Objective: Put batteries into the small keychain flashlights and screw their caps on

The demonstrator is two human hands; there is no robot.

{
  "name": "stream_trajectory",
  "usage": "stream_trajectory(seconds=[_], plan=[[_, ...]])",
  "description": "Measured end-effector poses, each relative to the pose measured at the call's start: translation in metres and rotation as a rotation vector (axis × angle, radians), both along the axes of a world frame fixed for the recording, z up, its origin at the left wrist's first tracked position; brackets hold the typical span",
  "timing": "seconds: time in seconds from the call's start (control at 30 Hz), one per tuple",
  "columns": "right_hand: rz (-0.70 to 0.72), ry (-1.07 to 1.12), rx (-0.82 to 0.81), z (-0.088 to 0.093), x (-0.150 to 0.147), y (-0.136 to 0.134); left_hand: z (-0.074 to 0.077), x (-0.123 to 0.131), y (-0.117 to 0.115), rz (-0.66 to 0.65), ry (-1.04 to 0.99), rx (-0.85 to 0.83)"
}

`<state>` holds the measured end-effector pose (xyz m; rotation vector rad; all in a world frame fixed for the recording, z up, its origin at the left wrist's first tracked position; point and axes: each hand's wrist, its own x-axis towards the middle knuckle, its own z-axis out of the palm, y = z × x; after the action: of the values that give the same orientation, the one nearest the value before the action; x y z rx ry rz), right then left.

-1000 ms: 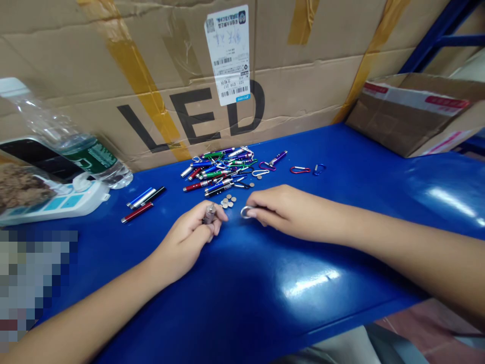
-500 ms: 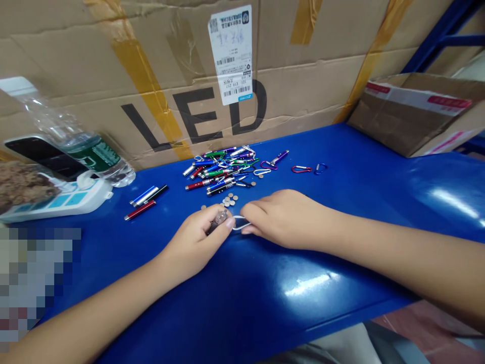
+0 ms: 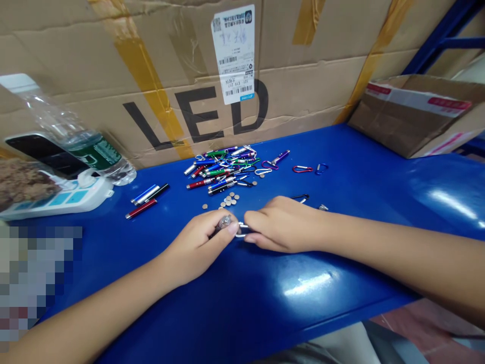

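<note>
My left hand [image 3: 199, 243] is closed around a small silver keychain torch [image 3: 224, 222], its tip poking out between thumb and forefinger. My right hand [image 3: 285, 225] pinches a silver carabiner clip [image 3: 240, 231] right against the torch's end. Both hands rest on the blue table [image 3: 265, 288]. Just behind them lie several small button cells [image 3: 229, 200]. Farther back is a pile of coloured keychain torches [image 3: 222, 168] with clips.
A large cardboard box marked LED [image 3: 197, 76] walls the back. A smaller open box [image 3: 417, 114] sits at the right. At the left are a plastic bottle [image 3: 76, 141], a white power strip [image 3: 56, 198], a phone [image 3: 45, 154] and three loose torches [image 3: 147, 199]. Red and blue carabiners [image 3: 308, 168] lie behind; a black clip [image 3: 301, 197] is near my right hand.
Both hands have drawn a little nearer to me and closed together; the clip in my right hand now meets the torch end. A black clip behind my right hand has come into view.
</note>
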<state>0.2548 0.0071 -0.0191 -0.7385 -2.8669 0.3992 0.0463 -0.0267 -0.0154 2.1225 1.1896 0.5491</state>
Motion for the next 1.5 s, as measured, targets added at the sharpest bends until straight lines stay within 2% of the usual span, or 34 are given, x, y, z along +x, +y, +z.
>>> stream_trajectory(seconds=[0.1,0.2,0.37,0.5,0.8,1.03,1.23,1.3,1.43,1.5], plan=[[-0.004,0.298,-0.324,0.0,0.001,0.0,-0.001,-0.001,-0.001,0.002,-0.004,0.078],[0.044,0.536,-0.685,-0.001,0.0,-0.001,-0.003,-0.001,-0.003,-0.064,0.017,0.153],[0.147,0.627,-1.08,-0.007,-0.006,-0.002,-0.007,0.0,-0.003,-0.105,0.02,0.223],[0.181,0.635,-1.255,-0.009,-0.009,0.0,-0.008,-0.001,-0.001,-0.119,0.016,0.227],[0.218,0.6,-1.485,-0.005,-0.006,0.001,-0.009,-0.003,0.0,-0.183,-0.006,0.145],[0.247,0.552,-1.493,-0.003,-0.005,0.004,-0.008,-0.005,0.0,-0.213,-0.012,0.132],[0.255,0.496,-1.417,0.001,-0.006,0.0,-0.009,-0.006,0.0,-0.21,-0.02,0.208],[0.235,0.49,-1.293,0.002,-0.005,-0.001,-0.009,-0.006,0.0,-0.195,-0.012,0.213],[0.141,0.426,-0.838,0.006,-0.002,0.0,-0.008,-0.005,-0.001,-0.196,-0.023,0.169],[0.119,0.4,-0.673,0.008,-0.001,0.001,-0.008,-0.004,-0.001,-0.193,-0.026,0.143]])
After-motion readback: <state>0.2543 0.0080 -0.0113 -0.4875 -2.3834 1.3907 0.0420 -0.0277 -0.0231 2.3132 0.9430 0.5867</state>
